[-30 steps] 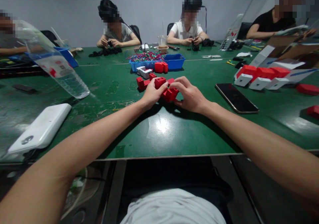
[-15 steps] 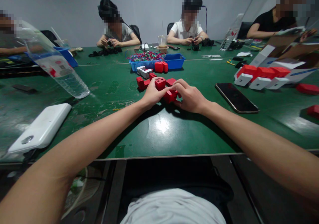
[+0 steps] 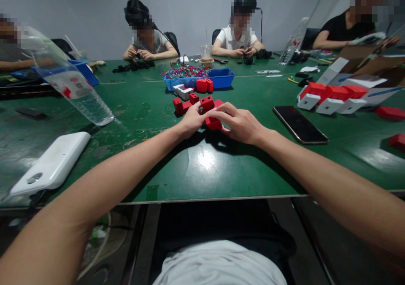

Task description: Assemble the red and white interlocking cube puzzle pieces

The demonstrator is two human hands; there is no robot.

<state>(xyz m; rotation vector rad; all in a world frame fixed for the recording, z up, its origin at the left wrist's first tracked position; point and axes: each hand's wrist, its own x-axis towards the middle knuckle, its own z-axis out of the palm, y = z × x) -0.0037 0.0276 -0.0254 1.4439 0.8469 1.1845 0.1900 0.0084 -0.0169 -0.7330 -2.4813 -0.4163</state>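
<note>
So I'm standing here watching someone fiddle with small plastic parts at a big green table (image 3: pixel 177 166), and both hands are busy. The left hand (image 3: pixel 192 120) is gripping a red plastic part (image 3: pixel 208 103), thumb lying across it near the top. The right hand (image 3: pixel 242 124) is curling in from the other side, fingers bent and pinching the lower chunk of the same red cluster. Can't tell if that's one piece or a couple pushed together, cos the fingers are covering the join. The whole thing is sitting right in front of the person, well in from the near table edge.

Just past the left hand, a red bracket (image 3: pixel 180 106) is lying on the tabletop, with a white bracket (image 3: pixel 183 92) a bit further back. Behind those, a blue bin (image 3: pixel 180 83) is holding a heap of coloured wires (image 3: pixel 190 71), and some red blocks (image 3: pixel 202 85) are sitting against its front.

Off to the right, a smartphone (image 3: pixel 300 124) is lying dark side up, and a row of red-and-white housings (image 3: pixel 340 92) is standing near an open cardboard box (image 3: pixel 363 61). On the left there's a clear plastic bottle (image 3: pixel 74 84) and a white device (image 3: pixel 53 162) with a dark cable. Two people are sitting opposite, working with their own hands.
</note>
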